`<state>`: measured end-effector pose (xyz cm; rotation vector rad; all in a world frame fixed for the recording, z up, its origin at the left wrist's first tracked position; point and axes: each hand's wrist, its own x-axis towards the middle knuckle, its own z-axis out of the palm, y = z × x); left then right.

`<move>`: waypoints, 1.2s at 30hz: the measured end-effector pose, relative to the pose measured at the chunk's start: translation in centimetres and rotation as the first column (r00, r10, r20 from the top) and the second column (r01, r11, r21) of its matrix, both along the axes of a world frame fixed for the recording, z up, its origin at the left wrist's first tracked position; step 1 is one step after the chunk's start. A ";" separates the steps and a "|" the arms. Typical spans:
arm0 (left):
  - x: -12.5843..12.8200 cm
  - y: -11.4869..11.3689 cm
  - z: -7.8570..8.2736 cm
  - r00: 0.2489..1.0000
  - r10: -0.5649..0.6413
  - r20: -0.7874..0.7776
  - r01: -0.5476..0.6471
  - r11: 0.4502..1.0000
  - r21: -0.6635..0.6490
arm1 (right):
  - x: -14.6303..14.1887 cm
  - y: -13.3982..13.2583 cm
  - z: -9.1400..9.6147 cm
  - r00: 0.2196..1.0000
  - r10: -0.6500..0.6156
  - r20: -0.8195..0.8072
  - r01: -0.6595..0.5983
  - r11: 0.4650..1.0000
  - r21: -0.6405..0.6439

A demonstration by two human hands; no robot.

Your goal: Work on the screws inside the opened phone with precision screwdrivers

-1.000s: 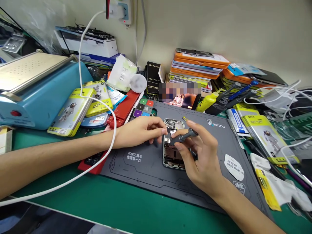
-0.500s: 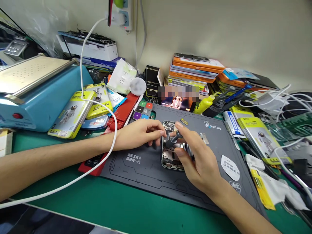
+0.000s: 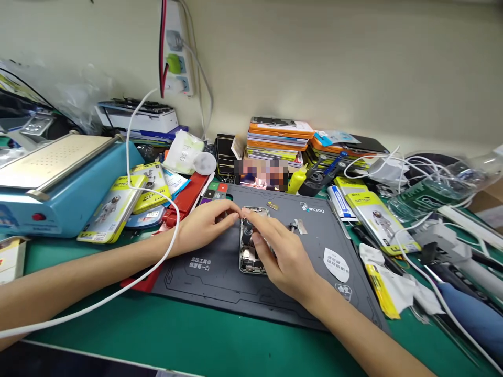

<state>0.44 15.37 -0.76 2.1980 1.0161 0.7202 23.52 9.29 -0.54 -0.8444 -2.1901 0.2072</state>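
An opened phone (image 3: 248,262), with its inner parts bare, lies on the dark grey work mat (image 3: 220,290). My right hand (image 3: 286,254) grips a short dark screwdriver (image 3: 247,231), which stands nearly upright over the phone's upper left part; its tip cannot be made out. The index finger rests at the top of the handle, and the hand covers the phone's right side. At the phone's upper left edge, my left hand (image 3: 206,222) has its thumb and fingertips closed together on the frame. A small gold-coloured piece (image 3: 272,206) lies just beyond the phone.
A white cable (image 3: 175,230) loops over my left forearm. On the left stand a blue machine (image 3: 78,193) and yellow battery packs (image 3: 113,209). A lit screen (image 3: 261,175) and stacked boxes (image 3: 281,139) line the back. Tools, packs and a bottle (image 3: 432,196) crowd the right.
The view has shifted, so the bench sits lower and farther left. The screwdriver has gone from tilted to nearly upright. My left fingertips have come closer to the phone's top corner.
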 end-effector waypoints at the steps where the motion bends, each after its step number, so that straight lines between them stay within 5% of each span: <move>1: 0.1 0.2 0.0 1.000 0.017 -0.015 -0.016 0.997 0.070 | 0.0 0.0 0.0 1.000 -0.006 0.000 0.006 1.000 0.003; 7: 1.3 3.8 0.9 0.983 0.083 -0.166 -0.013 0.923 0.385 | 0.0 0.0 -0.1 1.000 -0.027 0.014 0.027 1.000 0.002; 12: 2.8 8.4 1.8 0.944 0.020 -0.329 0.168 0.830 0.532 | 0.1 0.0 -0.1 0.998 -0.025 0.052 0.026 1.000 -0.009; 18: 3.1 11.5 2.7 0.934 0.170 -0.314 0.066 0.782 0.619 | 0.2 -0.1 -0.3 0.995 -0.013 0.099 0.013 1.000 0.000; 24: 2.3 8.3 2.6 0.927 0.299 -0.226 -0.095 0.771 0.630 | 0.2 -0.2 -0.5 0.994 0.010 0.108 -0.013 0.999 0.032; 30: 1.9 2.8 1.7 0.942 0.203 -0.266 -0.046 0.866 0.498 | 0.1 -0.1 -0.5 0.993 0.010 0.119 -0.016 0.999 0.046; 36: 0.8 1.2 1.8 0.936 0.195 -0.293 -0.111 0.953 0.281 | 0.2 0.0 -0.3 0.994 -0.008 0.109 0.003 0.999 0.044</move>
